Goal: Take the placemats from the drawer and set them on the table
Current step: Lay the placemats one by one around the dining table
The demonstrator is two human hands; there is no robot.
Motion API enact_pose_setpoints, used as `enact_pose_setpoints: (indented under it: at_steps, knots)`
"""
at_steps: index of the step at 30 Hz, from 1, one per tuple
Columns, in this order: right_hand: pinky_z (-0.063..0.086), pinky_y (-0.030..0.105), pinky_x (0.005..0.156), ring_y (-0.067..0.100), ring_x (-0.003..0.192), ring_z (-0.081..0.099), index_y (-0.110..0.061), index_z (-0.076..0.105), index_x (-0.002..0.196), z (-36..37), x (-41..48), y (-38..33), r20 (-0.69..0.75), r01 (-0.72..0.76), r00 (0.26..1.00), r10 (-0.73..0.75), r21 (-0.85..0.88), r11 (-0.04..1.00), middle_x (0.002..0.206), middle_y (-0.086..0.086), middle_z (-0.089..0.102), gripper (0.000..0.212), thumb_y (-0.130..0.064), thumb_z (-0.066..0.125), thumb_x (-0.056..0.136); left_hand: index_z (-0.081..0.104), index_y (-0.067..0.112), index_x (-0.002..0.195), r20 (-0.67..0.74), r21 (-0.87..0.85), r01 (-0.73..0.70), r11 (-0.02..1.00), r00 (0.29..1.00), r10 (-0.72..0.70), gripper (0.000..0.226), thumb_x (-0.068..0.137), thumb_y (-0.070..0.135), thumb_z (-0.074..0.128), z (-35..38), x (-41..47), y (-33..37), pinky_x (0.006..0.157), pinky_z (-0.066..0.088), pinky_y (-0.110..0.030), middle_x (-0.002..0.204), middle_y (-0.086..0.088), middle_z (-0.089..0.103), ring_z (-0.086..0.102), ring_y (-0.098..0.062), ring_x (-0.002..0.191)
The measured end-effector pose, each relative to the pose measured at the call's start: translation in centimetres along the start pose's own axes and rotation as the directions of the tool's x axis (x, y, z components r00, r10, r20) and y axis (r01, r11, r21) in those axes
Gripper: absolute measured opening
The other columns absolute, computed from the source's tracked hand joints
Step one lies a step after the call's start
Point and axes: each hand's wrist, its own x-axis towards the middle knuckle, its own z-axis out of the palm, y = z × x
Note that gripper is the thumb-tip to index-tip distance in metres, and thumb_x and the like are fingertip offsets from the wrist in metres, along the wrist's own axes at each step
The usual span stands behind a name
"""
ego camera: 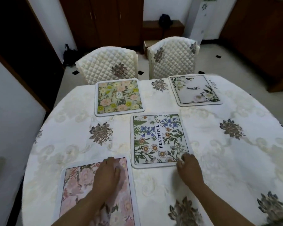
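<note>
Several square floral placemats lie flat on the white embroidered tablecloth (219, 160). A pink one (75, 190) is nearest me at the left, and my left hand (107, 175) rests palm down on it. A white mat with blue flowers and the word BEAUTIFUL (158, 141) lies in the middle; my right hand (189, 168) pinches its near right corner. A green and pink mat (118, 97) lies at the far left. A pale mat with white flowers (195, 90) lies at the far right. No drawer is in view.
Two chairs with quilted cream covers, one (108, 66) on the left and one (173, 59) on the right, stand at the table's far edge. Dark wooden cabinets (101, 20) line the back wall. The table's right half shows bare cloth.
</note>
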Motion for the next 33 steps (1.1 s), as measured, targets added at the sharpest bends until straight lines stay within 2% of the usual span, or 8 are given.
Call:
enact_pose_setpoints:
  at_steps: [5, 7, 10, 13, 15, 19, 26, 33]
  knots:
    - [0.047, 0.039, 0.079, 0.040, 0.096, 0.059, 0.000, 0.051, 0.101, -2.4, 5.8, 4.5, 0.138, -0.309, 0.944, 0.300, 0.050, 0.950, 0.102, 0.024, 0.058, 0.033, -0.024, 0.067, 0.084, 0.053, 0.005, 0.104, 0.004, -0.098, 0.113, 0.989, 0.994, -0.113, 0.021, 0.092, 0.022, 0.054, 3.4, 5.9, 6.2, 0.076, 0.049, -0.040, 0.097, -0.014, 0.061, 0.058, -0.033, 0.091]
    - [0.046, 0.038, 0.080, 0.040, 0.100, 0.060, 0.001, 0.051, 0.103, -2.7, 7.3, 5.5, 0.160, -0.348, 0.930, 0.331, 0.092, 0.933, 0.105, 0.024, 0.059, 0.037, -0.027, 0.066, 0.085, 0.052, 0.002, 0.098, -0.004, -0.113, 0.194, 0.974, 0.981, -0.196, 0.023, 0.093, 0.024, 0.054, 4.5, 7.5, 7.9, 0.074, 0.050, -0.040, 0.093, -0.019, 0.063, 0.060, -0.037, 0.088]
    - [0.038, 0.030, 0.072, 0.034, 0.100, 0.062, -0.004, 0.048, 0.099, -2.6, 9.0, 5.6, 0.232, -0.374, 0.914, 0.331, 0.171, 0.912, 0.101, 0.016, 0.061, 0.033, -0.031, 0.063, 0.088, 0.055, -0.003, 0.095, -0.004, -0.112, 0.315, 0.942, 0.948, -0.317, 0.030, 0.094, 0.026, 0.053, 5.9, 8.9, 9.4, 0.078, 0.050, -0.042, 0.094, -0.024, 0.061, 0.059, -0.040, 0.090]
    - [0.036, 0.028, 0.073, 0.031, 0.102, 0.060, -0.004, 0.049, 0.106, -2.5, 10.4, 5.6, 0.277, -0.416, 0.895, 0.350, 0.235, 0.878, 0.101, 0.012, 0.058, 0.040, -0.039, 0.060, 0.090, 0.059, -0.008, 0.094, 0.053, -0.226, 0.503, 0.834, 0.862, -0.505, 0.039, 0.095, 0.030, 0.051, 6.4, 10.3, 9.8, 0.081, 0.052, -0.043, 0.097, -0.028, 0.065, 0.061, -0.040, 0.090]
    - [0.039, 0.029, 0.075, 0.032, 0.103, 0.060, -0.002, 0.053, 0.109, -2.6, 11.0, 5.4, 0.304, -0.450, 0.880, 0.366, 0.286, 0.846, 0.105, 0.013, 0.062, 0.043, -0.041, 0.056, 0.092, 0.061, -0.013, 0.094, 0.090, -0.290, 0.540, 0.790, 0.838, -0.539, 0.044, 0.098, 0.029, 0.048, 6.3, 10.9, 10.1, 0.083, 0.051, -0.040, 0.101, -0.032, 0.065, 0.062, -0.040, 0.093]
    - [0.038, 0.029, 0.070, 0.026, 0.087, 0.059, -0.009, 0.054, 0.089, -3.5, 11.0, 5.0, 0.286, -0.336, 0.924, 0.255, 0.281, 0.899, 0.092, 0.008, 0.063, 0.029, -0.037, 0.047, 0.096, 0.054, -0.003, 0.098, 0.065, -0.264, 0.473, 0.840, 0.878, -0.474, 0.032, 0.100, 0.027, 0.043, 5.7, 10.6, 13.1, 0.077, 0.037, -0.034, 0.107, -0.028, 0.061, 0.057, -0.037, 0.098]
    - [0.036, 0.030, 0.063, 0.022, 0.071, 0.052, -0.014, 0.044, 0.072, -8.2, 8.9, 6.3, 0.153, -0.169, 0.979, 0.136, 0.226, 0.959, 0.067, -0.001, 0.048, 0.031, -0.031, 0.044, 0.098, 0.052, 0.010, 0.080, -0.082, -0.261, 0.240, 0.935, 0.960, -0.269, 0.028, 0.099, 0.029, 0.045, 3.6, 6.9, 17.3, 0.062, 0.039, -0.034, 0.076, -0.008, 0.058, 0.057, -0.028, 0.074]
    - [0.032, 0.033, 0.059, 0.017, 0.064, 0.048, -0.020, 0.036, 0.066, -14.9, 3.3, 9.6, 0.079, -0.130, 0.989, 0.121, 0.117, 0.985, 0.065, -0.003, 0.046, 0.035, -0.031, 0.043, 0.099, 0.050, 0.018, 0.073, -0.086, -0.275, 0.109, 0.955, 0.987, -0.137, 0.032, 0.098, 0.036, 0.046, 2.0, 1.8, 20.4, 0.054, 0.040, -0.028, 0.069, -0.001, 0.060, 0.057, -0.013, 0.065]
